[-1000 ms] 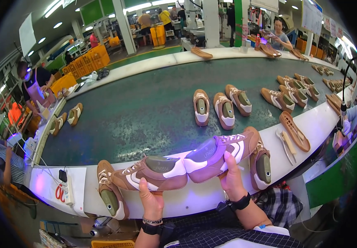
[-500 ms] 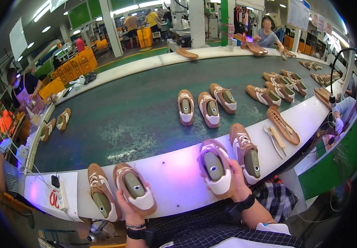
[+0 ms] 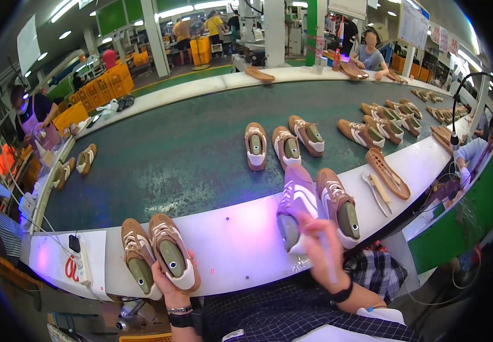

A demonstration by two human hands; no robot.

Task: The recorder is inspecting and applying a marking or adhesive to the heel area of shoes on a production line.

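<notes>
My left hand grips a tan and white sneaker with an olive-green last inside it, close to the front edge of the white ledge. Touching its left side stands a matching sneaker. My right hand, smeared by motion, is over the ledge by the heel of another sneaker, lit violet. A pale streak crosses the hand; whether it is a held thing I cannot make out. To the right of that shoe is one more sneaker, also with a last inside.
Several sneakers stand on the green conveyor belt. On the white ledge lie a loose tan sole, pincers, a power strip and red-handled scissors. Co-workers are at the far and side edges.
The left sneaker has shifted left against its neighbour. The right sneaker has left my right hand and now rests on the ledge, toe toward the belt; that hand has moved back from it.
</notes>
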